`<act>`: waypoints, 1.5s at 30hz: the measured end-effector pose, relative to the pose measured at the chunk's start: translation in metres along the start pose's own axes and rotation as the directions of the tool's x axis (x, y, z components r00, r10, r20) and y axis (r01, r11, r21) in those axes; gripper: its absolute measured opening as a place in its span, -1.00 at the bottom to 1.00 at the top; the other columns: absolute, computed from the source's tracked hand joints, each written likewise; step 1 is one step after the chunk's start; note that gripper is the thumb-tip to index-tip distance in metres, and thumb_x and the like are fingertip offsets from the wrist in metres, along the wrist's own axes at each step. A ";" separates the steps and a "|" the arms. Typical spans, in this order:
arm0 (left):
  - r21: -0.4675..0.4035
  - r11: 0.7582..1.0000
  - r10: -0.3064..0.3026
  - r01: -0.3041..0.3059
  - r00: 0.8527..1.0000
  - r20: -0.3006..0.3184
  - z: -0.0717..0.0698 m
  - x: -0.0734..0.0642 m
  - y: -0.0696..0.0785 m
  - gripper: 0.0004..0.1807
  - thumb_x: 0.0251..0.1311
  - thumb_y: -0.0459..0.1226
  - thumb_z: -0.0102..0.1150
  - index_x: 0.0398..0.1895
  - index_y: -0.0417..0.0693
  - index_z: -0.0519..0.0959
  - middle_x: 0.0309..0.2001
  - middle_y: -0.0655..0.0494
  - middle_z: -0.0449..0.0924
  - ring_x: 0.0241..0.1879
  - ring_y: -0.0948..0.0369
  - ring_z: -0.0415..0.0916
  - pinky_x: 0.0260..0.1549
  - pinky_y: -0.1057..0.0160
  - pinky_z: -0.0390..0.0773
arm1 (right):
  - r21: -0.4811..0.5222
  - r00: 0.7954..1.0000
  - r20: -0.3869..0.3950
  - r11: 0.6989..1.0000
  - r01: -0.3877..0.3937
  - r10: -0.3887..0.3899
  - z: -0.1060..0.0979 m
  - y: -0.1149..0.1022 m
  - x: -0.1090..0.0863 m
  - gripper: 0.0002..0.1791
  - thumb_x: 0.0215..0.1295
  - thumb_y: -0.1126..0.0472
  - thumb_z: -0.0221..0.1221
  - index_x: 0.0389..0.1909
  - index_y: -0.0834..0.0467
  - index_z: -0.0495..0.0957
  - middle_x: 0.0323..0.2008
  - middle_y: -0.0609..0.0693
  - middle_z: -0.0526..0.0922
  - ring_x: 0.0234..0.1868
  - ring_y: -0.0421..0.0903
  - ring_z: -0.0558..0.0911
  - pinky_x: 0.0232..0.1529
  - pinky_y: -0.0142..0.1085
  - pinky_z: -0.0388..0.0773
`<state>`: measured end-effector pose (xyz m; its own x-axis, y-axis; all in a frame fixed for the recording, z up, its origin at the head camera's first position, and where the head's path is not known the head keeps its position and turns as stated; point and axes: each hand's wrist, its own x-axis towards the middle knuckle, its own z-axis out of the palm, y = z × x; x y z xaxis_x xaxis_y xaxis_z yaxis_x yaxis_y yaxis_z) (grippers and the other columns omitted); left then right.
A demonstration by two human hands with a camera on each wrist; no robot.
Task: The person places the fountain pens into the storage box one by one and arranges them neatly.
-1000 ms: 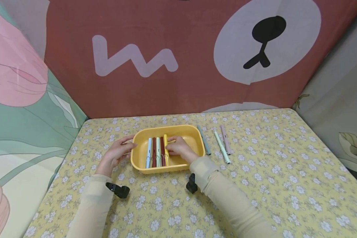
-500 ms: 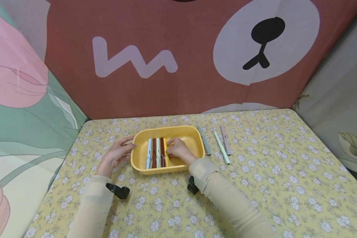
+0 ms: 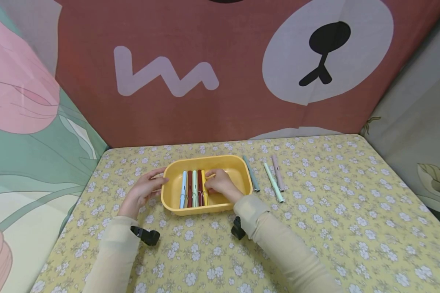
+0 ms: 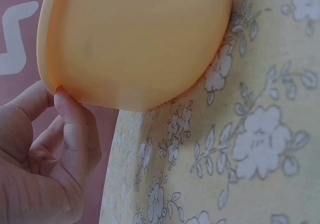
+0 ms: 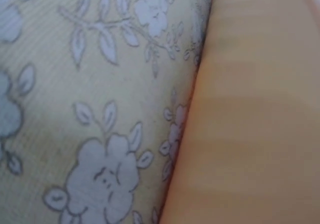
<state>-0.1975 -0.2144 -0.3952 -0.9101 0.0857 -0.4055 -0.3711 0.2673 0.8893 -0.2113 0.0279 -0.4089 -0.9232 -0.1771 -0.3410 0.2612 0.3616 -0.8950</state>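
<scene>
A yellow plastic tray (image 3: 225, 205) stands on the table. My left hand (image 3: 145, 188) pinches its left rim between thumb and fingers; the left wrist view shows the fingertips at the tray's corner. Inside, a light blue pen (image 3: 183, 189), a dark red pen (image 3: 190, 188), a mint pen (image 3: 195, 187) and a second dark red pen (image 3: 200, 187) lie side by side. At the right end of this row is a yellow pen (image 3: 204, 183). My right hand (image 3: 221, 183) reaches into the tray, thumb and bent fingers on the yellow pen. The right wrist view shows no fingers.
Right of the tray lie a grey-blue pen (image 3: 251, 174) against its wall, a pale green pen (image 3: 273, 182) and a mauve pen (image 3: 278, 173). A flowered cloth (image 3: 315, 228) covers the table. A printed fabric wall (image 3: 234, 101) rises behind it.
The yellow pen has come down level with the row, snug beside the second dark red pen, my right hand moving with it. The left hand and tray have stayed put.
</scene>
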 end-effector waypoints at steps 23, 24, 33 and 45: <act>0.006 1.000 -0.006 0.006 1.000 -0.015 0.000 0.000 -0.001 -0.32 0.30 -0.20 0.10 0.47 0.04 0.15 -0.14 0.21 0.58 -0.36 0.43 0.62 -0.44 0.43 0.60 | 0.073 0.994 0.061 0.994 0.083 -0.088 -0.058 -0.023 -0.015 -0.50 0.26 0.42 0.03 0.26 0.33 0.34 -0.08 0.24 0.58 0.03 0.20 0.57 0.12 -0.07 0.56; 0.008 1.000 -0.007 0.007 1.000 -0.018 0.000 0.000 -0.001 -0.32 0.30 -0.20 0.10 0.47 0.04 0.15 -0.12 0.18 0.57 -0.35 0.42 0.62 -0.43 0.43 0.60 | 0.065 0.994 0.055 0.994 0.089 -0.092 -0.063 -0.023 -0.018 -0.50 0.27 0.41 0.03 0.27 0.33 0.33 -0.04 0.27 0.57 0.05 0.19 0.56 0.13 -0.06 0.56; 0.016 1.000 -0.007 0.007 1.000 -0.020 0.001 0.002 -0.001 -0.33 0.31 -0.19 0.10 0.47 0.07 0.16 0.05 0.03 0.52 -0.31 0.41 0.61 -0.36 0.40 0.63 | 0.025 0.994 -0.042 0.995 0.098 -0.097 -0.110 -0.021 -0.027 -0.53 0.36 0.33 0.04 0.28 0.25 0.32 0.02 0.24 0.52 0.01 0.06 0.57 0.18 -0.05 0.52; 0.020 1.000 -0.002 0.002 1.000 -0.013 0.001 0.001 0.000 -0.32 0.31 -0.20 0.10 0.47 0.05 0.15 -0.05 0.14 0.55 -0.33 0.43 0.61 -0.38 0.42 0.61 | 0.012 0.984 -0.167 0.998 0.064 -0.061 -0.160 -0.001 -0.028 -0.49 0.40 0.25 0.02 0.34 0.25 0.25 0.10 0.19 0.44 0.13 0.08 0.51 0.23 -0.10 0.49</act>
<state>-0.1980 -0.2138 -0.3956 -0.9117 0.0728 -0.4043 -0.3692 0.2862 0.8842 -0.2309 0.1791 -0.3525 -0.9715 -0.0431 -0.2329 0.2051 0.3387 -0.9183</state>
